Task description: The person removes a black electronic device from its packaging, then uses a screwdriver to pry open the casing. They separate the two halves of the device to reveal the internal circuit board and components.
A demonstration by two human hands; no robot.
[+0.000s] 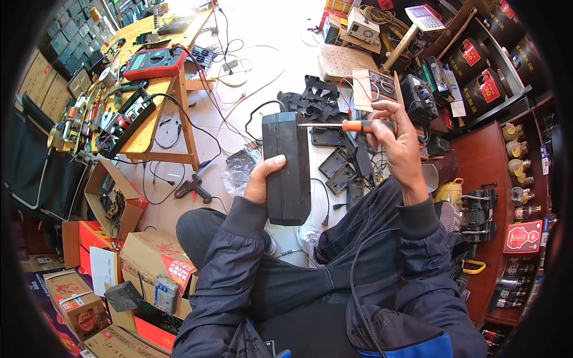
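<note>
My left hand [261,180] is wrapped round a long black rectangular box, apparently a charger case [285,170], and holds it roughly upright above my lap. The thumb lies across its front face, and a black cable leaves its top end. My right hand [395,140] grips a screwdriver [351,126] by its orange and black handle. Its shaft points left, and the tip is at the upper right side of the case; whether it sits in a screw is too small to tell. Beyond the case, black plastic housings [337,164] lie on the floor.
At the left stands a wooden workbench [197,30] with a red multimeter [154,62], an opened circuit board [122,122] and tools. A glue gun [194,188] lies on the floor among loose cables. Cardboard boxes [149,253] crowd the lower left; shelves [477,155] line the right.
</note>
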